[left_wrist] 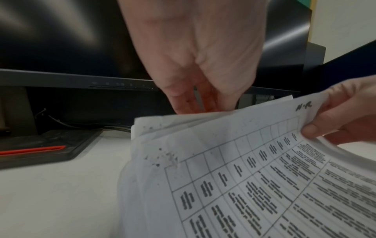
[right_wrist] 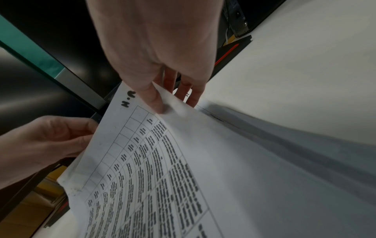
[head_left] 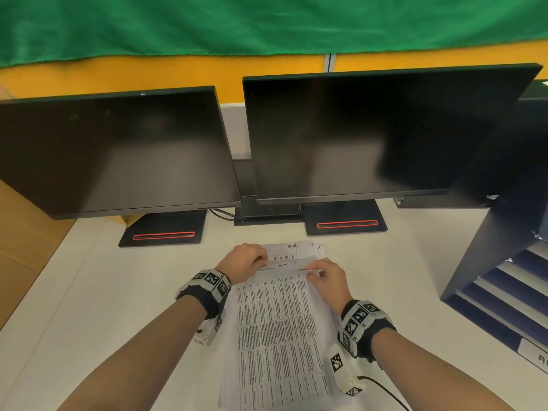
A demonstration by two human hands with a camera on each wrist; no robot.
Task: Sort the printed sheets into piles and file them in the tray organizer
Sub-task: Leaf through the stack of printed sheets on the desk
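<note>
Printed sheets (head_left: 281,330) lie in a loose stack on the white desk (head_left: 89,307), just in front of the right monitor's stand (head_left: 345,222), with the top sheet (left_wrist: 254,161), a ruled table marked "H.R." by hand, lifted at its far edge. The likeliest slip, as I judge it, is that two sheets come up together, since the edges under the lifted one look fanned and uneven; a sideways pull could also skew the stack or crease the corner. The tray organizer (head_left: 504,292) stands well to the right of that stand, so a limp single sheet may buckle on the way over. The left hand (head_left: 244,262) reaches over the far left corner, fingers curled down onto the paper edges, seemingly pinching them. The right hand (head_left: 327,278) pinches the top sheet near its far right corner, thumb on the printed face and fingers behind. Both forearms stretch forward, wrists raised above the stack.
</note>
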